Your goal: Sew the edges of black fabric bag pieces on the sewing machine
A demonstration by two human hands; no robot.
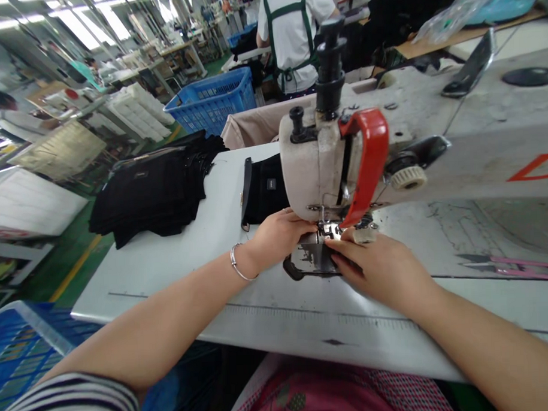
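Head view: clock centred on presser foot (pixel 331 230).
Black fabric piece (pixel 261 197): flat at 10 o'clock, partly behind machine head (pixel 306 168).
Left hand (pixel 275 236): 9 o'clock, fingers bent toward foot; grip hidden, cannot tell.
Right hand (pixel 386 266): 4 o'clock, fingers extended; cannot tell if pinching anything.
Fabric feel: probably light, soft; edge strip likely stiffer.
Fabric hold: flat fingertips near its edge, probably.

Labelled black fabric (pixel 257 197) lies flat, partly behind the sewing machine (pixel 305 174).

Matt cloth stack (pixel 152 189), glossy plastic-type guard (pixel 374 145), scuffed ptd.-metal mach. (pixel 470 162), smooth tbl. (pixel 185 250)
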